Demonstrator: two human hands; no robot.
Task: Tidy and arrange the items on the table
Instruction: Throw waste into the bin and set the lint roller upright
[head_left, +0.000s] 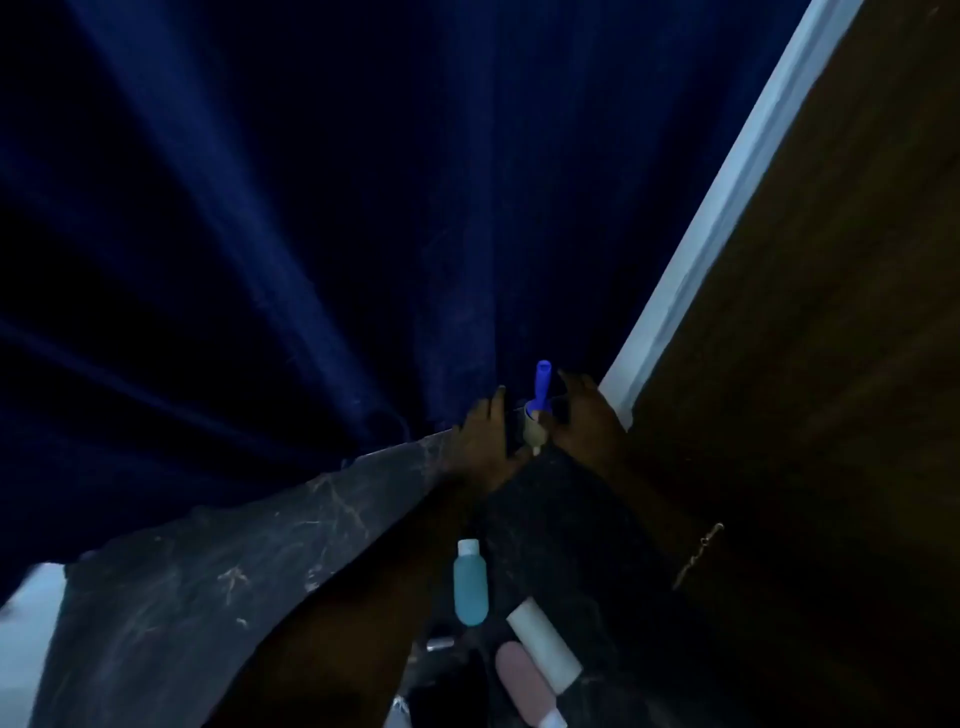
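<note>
A blue curtain (260, 208) is hung behind the dark marbled table (208, 571), which is bordered on the right by a wooden panel (805, 312). At the table's far end the left hand (480, 434) and right hand (589, 415) are set either side of the lint roller (537, 410), its blue handle pointed towards the curtain. The fingers are seen extended rather than curled. Contact with the roller cannot be told in the dark.

The roller is best steadied low on its roll from both sides and squared to the corner.

Counted: two hands, one lint roller. Nearer, one white cylinder (543, 652), one teal bottle (471, 587) and one pink tube (519, 686) are seen.
</note>
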